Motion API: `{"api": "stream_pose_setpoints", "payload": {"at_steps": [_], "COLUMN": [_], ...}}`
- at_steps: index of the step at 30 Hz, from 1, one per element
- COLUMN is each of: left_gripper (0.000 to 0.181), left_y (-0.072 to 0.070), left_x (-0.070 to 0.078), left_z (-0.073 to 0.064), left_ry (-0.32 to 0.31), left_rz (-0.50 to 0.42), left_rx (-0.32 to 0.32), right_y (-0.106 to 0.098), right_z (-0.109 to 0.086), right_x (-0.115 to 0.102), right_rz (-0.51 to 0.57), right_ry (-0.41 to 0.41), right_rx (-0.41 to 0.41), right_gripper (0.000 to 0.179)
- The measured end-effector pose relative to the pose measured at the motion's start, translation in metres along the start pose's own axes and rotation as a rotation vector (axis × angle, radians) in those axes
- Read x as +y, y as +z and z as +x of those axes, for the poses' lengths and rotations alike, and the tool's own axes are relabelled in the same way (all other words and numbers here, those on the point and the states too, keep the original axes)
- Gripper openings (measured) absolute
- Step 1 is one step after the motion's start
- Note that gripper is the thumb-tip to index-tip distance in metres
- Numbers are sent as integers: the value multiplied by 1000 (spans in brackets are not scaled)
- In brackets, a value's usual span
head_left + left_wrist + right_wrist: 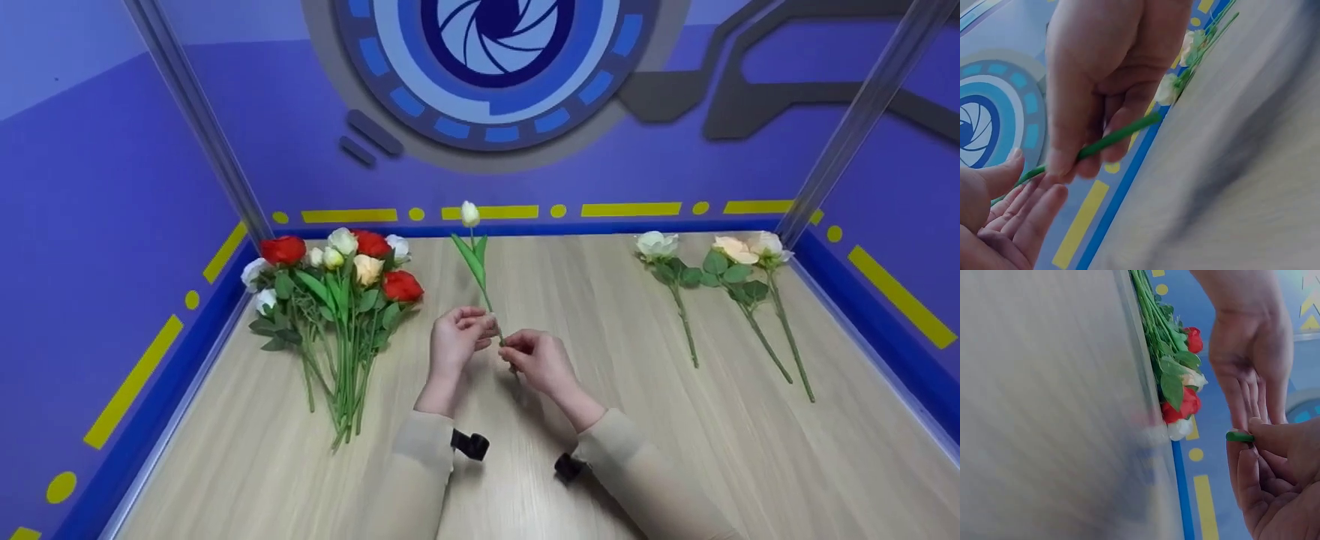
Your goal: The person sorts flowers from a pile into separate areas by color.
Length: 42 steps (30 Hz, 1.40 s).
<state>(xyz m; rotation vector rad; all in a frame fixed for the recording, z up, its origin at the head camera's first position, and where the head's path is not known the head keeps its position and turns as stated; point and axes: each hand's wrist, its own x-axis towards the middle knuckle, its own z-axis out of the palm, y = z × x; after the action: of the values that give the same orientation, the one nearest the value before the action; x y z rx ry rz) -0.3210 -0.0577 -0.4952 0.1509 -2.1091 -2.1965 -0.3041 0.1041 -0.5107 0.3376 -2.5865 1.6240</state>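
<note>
A white tulip with long green leaves stands nearly upright between the two hands in the head view. The left hand holds its stem partway down between thumb and fingers. Just below, the right hand pinches the stem near its lower end with thumb and fingertips. In the left wrist view the green stem crosses both hands, its cut end sticking out past the right fingers. The right wrist view shows the short stem end at the right thumb and index finger.
On the left lies a bunch of flowers with red, white and peach blooms. To the right are a white rose, a peach rose and a pale rose. Blue-purple panels enclose the wooden table.
</note>
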Motion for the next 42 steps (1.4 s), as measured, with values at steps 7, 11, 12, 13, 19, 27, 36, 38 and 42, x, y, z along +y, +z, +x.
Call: {"api": "stream_pose_setpoints", "payload": {"at_steps": [7,11,12,13,19,27,36,38,42], "left_gripper": [20,20,21,23,33,44,44,44,44], "left_y": [-52,-87,-93,-100,-125,-140,-149,-152,-155], "left_x": [1,0,0,0,0,-5,-9,-9,-6], "left_z": [12,16,16,16,16,10,10,9,7], "left_ry": [123,125,109,89,-28,-203,-275,-273,-278], "left_rz": [222,358,366,374,444,677,719,713,684], "left_rx": [264,432,457,475,560,518,457,454,423], "right_y": [-31,-54,-60,-66,-98,-126,-140,-141,-141], "right_z": [10,17,19,20,23,21,18,18,18], "right_x": [15,31,35,39,59,76,85,86,86], "right_rz": [-56,-139,-167,-197,-321,-431,-483,-487,-494], "right_ry": [82,137,148,158,215,300,367,374,377], "right_rx": [61,99,109,113,129,142,132,134,134], "right_gripper": [5,8,8,9,13,14,16,17,19]}}
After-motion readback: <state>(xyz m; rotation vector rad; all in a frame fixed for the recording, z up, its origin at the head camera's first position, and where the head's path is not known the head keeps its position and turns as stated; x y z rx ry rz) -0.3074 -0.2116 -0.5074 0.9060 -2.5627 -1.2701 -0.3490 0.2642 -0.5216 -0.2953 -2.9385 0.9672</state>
